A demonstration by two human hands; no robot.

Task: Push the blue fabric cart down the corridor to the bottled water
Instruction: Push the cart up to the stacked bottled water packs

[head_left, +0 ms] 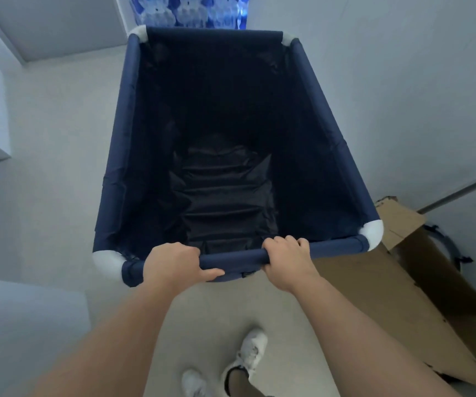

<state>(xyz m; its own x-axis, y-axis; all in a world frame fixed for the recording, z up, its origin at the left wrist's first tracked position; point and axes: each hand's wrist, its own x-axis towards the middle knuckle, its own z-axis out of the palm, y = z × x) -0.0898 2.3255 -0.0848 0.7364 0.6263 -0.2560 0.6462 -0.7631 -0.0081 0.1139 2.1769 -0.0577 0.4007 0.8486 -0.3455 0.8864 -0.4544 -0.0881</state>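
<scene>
The blue fabric cart [122,156] fills the middle of the head view, a deep navy bin with white corner joints and a dark, empty inside. My left hand [170,265] is wrapped around the near top rail left of centre. My right hand [285,260] grips the same rail a little to the right. Packs of bottled water [188,10] in blue-tinted wrap stand just beyond the cart's far rim at the top of the view; their lower part is hidden behind the cart.
Pale walls close in on both sides, with a doorway [56,27] at the far left. A flattened cardboard box [403,282] leans against the right wall beside the cart's near corner. My white shoes [248,356] stand on the pale floor below.
</scene>
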